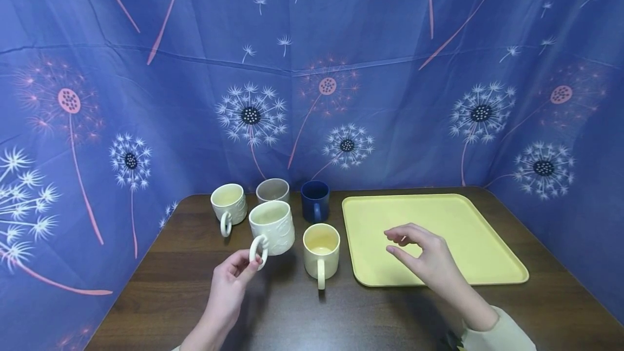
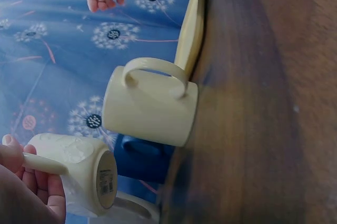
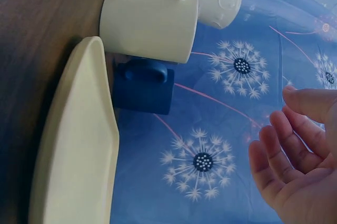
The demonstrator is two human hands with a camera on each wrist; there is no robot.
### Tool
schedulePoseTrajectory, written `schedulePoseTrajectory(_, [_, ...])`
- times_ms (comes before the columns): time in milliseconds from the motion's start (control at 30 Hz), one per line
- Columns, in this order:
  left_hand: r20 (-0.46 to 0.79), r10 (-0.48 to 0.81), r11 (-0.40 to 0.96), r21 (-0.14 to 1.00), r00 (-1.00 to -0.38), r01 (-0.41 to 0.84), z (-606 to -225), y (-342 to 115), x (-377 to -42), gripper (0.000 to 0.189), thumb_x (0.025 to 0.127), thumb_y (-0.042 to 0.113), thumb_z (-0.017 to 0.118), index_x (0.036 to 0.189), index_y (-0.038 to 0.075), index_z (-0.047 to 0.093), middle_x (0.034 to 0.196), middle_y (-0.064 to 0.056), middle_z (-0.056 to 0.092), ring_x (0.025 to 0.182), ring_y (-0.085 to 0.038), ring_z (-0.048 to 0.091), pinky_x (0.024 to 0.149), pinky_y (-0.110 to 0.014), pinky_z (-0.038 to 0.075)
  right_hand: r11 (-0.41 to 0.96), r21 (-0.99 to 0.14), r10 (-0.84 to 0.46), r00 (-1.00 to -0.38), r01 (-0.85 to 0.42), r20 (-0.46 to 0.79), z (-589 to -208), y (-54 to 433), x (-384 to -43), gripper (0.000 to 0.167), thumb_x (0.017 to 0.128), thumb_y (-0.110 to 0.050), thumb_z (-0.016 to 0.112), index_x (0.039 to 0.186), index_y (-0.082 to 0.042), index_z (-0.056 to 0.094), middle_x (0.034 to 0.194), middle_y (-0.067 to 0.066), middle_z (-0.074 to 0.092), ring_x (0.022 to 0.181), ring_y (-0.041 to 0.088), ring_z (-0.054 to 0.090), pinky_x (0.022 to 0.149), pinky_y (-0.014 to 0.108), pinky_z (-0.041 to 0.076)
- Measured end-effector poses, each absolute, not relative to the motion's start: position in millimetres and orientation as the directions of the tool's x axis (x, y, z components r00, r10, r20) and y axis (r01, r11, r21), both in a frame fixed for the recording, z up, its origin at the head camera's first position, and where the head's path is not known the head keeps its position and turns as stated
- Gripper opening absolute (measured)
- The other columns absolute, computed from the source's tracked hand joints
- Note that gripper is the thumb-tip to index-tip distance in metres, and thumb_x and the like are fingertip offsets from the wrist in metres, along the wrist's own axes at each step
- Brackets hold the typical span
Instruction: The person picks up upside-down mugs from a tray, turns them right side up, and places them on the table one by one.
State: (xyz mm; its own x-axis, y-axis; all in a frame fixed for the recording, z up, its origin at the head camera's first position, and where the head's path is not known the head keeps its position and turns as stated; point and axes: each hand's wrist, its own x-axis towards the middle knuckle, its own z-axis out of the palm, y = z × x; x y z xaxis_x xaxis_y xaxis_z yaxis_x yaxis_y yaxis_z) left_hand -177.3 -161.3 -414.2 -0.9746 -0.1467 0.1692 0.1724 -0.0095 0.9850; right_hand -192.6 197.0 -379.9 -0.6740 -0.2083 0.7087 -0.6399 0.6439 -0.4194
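A white mug with a raised pattern (image 1: 273,229) hangs above the table, its handle pinched between the thumb and fingers of my left hand (image 1: 228,286). Its base with a label shows in the left wrist view. Just right of it, a pale yellow mug (image 1: 313,261) stands on the table, handle toward me. My right hand (image 1: 429,256) hovers over the yellow tray (image 1: 468,232), its fingers loosely bent and nothing between them. In the right wrist view the same hand (image 3: 300,155) is apart from every mug.
Behind stand another white patterned mug (image 1: 236,202), a grey mug (image 1: 273,189) partly hidden by the lifted one, and a dark blue mug (image 1: 315,202). The brown wooden table (image 1: 180,280) backs onto a blue dandelion-print cloth (image 1: 400,123).
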Motion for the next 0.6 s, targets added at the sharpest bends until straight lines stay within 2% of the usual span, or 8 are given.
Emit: schedulePoseTrajectory(600, [0.064,-0.145,0.028,0.998,-0.987,0.061,-444,-163,-179,0.013,0.082,-0.009,0.062,0.094,-0.012,0.062,0.083,-0.008,0.066,0.074,-0.008,0.060,0.069,-0.022,0.049,0.664,-0.428,-0.202,-0.698,-0.613,0.687,-385,199,-193,0.034,0.068,-0.002,0.081,0.096,-0.019,0.070,0.088,-0.011,0.067,0.074,0.006,0.060,0.071,0.012,0.044])
